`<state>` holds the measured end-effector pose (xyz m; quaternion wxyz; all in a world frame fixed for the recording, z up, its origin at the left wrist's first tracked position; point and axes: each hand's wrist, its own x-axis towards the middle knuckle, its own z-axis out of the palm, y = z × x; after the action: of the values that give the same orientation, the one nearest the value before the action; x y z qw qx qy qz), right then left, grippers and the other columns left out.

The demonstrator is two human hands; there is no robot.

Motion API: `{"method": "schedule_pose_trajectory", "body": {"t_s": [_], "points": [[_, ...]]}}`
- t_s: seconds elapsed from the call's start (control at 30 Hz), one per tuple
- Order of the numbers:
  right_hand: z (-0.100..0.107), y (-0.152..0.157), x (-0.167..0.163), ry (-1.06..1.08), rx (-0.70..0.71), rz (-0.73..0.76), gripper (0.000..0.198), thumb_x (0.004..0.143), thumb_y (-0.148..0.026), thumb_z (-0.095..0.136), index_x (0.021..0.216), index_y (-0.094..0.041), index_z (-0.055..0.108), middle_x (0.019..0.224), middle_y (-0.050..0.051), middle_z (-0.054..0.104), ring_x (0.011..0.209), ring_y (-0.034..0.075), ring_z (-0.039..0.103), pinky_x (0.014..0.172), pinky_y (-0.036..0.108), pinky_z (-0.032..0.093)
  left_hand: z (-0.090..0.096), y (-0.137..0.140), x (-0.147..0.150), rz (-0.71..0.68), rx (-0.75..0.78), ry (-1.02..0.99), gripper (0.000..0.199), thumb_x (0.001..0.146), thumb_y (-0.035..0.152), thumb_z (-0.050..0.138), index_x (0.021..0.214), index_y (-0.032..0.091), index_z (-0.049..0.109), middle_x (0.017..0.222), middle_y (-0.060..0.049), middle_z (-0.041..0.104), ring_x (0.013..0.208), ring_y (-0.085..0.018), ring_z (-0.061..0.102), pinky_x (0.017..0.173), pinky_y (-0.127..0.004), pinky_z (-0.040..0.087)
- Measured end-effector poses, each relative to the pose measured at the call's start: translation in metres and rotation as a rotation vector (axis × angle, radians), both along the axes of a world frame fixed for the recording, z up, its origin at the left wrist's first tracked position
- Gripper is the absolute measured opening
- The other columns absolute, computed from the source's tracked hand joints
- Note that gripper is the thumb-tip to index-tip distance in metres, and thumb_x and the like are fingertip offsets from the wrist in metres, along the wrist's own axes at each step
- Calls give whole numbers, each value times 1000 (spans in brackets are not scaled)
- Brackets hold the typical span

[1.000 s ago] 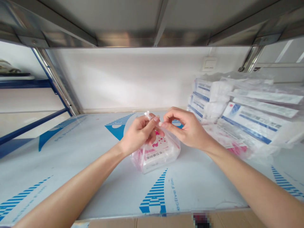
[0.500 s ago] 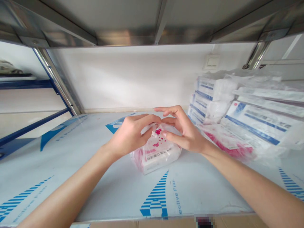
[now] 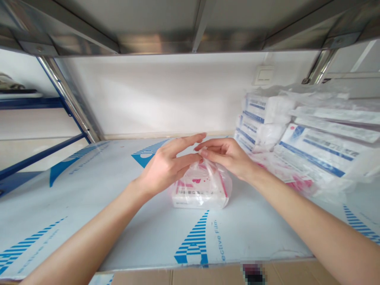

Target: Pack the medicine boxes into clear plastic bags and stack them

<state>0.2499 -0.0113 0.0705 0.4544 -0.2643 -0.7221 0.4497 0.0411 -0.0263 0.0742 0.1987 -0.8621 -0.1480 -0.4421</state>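
Note:
A clear plastic bag (image 3: 218, 180) with pink print wraps a flat white box (image 3: 198, 202) on the film-covered shelf in front of me. My right hand (image 3: 227, 156) pinches the gathered top of the bag between thumb and fingers. On the other side, my left hand (image 3: 166, 164) has its lower fingers close together at the bag's top, while an upper finger stretches out free above. Those lower fingertips are partly hidden, but they appear closed on the plastic. The box lies flat under both hands.
Bagged white-and-blue boxes (image 3: 317, 146) are stacked at the right, with pink-printed bags (image 3: 293, 174) beside them. A metal shelf (image 3: 160, 29) hangs low overhead. Metal posts (image 3: 68, 95) stand at the back corners. Cardboard (image 3: 142, 277) shows below the front edge.
The bagged box has turned so its long side faces me. My right fingers have closed on the bag's top, and an upper left finger has lifted away from it.

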Motion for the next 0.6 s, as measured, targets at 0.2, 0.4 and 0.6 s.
{"method": "schedule_pose_trajectory", "body": {"t_s": [0.2,0.4,0.6], "points": [[0,12,11,-125,111,-99,27,79,-45,77,76,-18,73,70,1,71,64,13,62,62,28,48,6,-1,0,-69,-189,-4,15,92,16,64,97,22,76,127,-11,69,112,-24,64,94,-43,55],[0,31,41,-581,385,-302,38,88,-45,65,62,-18,61,55,-3,54,54,10,43,53,25,32,19,-4,-8,-206,-791,125,13,83,10,68,84,19,78,89,-6,76,84,-17,68,77,-30,55],[2,39,57,-917,418,-258,34,92,-35,59,62,-18,63,51,-5,46,51,10,38,53,27,27,25,0,-21,-222,-1228,360,13,76,9,72,82,18,80,83,-4,77,78,-16,68,73,-26,52]]}}
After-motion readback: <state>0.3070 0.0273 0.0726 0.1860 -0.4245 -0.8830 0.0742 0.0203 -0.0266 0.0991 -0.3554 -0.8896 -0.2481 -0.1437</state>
